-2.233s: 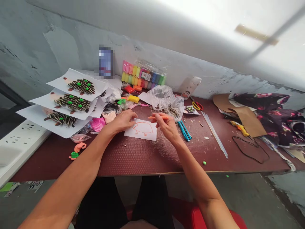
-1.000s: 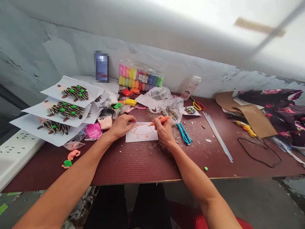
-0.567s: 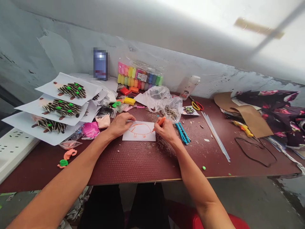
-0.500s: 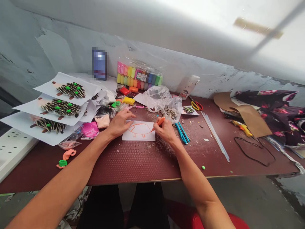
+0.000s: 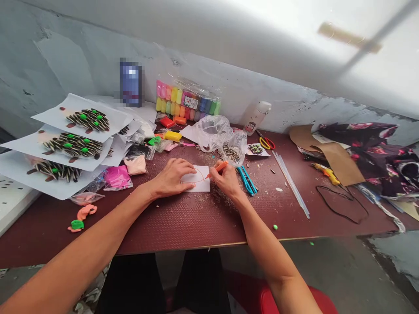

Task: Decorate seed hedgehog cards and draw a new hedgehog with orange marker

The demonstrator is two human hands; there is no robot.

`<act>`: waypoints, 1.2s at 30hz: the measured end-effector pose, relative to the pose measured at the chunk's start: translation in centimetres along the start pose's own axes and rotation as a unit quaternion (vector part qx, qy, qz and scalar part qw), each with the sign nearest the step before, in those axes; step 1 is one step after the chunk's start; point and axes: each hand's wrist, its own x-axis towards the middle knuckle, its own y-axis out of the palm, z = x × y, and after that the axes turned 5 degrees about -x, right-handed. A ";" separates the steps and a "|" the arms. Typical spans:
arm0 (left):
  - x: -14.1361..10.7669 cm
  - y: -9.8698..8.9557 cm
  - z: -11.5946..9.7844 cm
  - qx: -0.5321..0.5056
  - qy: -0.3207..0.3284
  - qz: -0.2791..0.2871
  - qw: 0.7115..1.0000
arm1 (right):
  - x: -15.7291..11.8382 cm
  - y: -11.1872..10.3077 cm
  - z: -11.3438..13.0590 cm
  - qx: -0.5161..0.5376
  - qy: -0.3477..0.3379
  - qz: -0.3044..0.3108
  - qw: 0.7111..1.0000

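Note:
A small white card (image 5: 205, 185) with an orange line drawing lies on the table in front of me. My left hand (image 5: 175, 178) rests over the card's left part with its fingers apart, covering much of the drawing. In my right hand (image 5: 225, 178) is an orange marker (image 5: 221, 166), its tip down at the card's right side. Just right of that hand lies a blue utility knife (image 5: 247, 181). Behind it sits a clear plastic bag (image 5: 236, 144) of striped seeds.
At left are stacked sheets with seed hedgehogs (image 5: 73, 146), pink clay (image 5: 118, 176) and peach clay (image 5: 135, 165). Packed coloured clay (image 5: 186, 102) and a white bottle (image 5: 258, 117) stand behind. Rightward lie scissors (image 5: 266, 143), glue sticks (image 5: 291, 185) and a glue gun (image 5: 327, 173).
My left hand has slid right and down over the card, hiding the left of the drawing. The marker stays in my right hand. The whole view has shifted slightly.

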 end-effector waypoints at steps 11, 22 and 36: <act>0.0 0.1 0.2 -0.001 -0.011 0.008 1.000 | -0.1 0.4 -0.1 -0.021 -0.015 0.016 1.000; 0.0 0.1 0.1 -0.011 -0.016 -0.004 1.000 | 0.0 0.3 -0.1 -0.028 -0.017 0.022 0.999; 0.0 0.2 0.1 -0.005 -0.013 -0.003 1.000 | -0.1 0.3 -0.2 -0.031 -0.011 0.016 0.999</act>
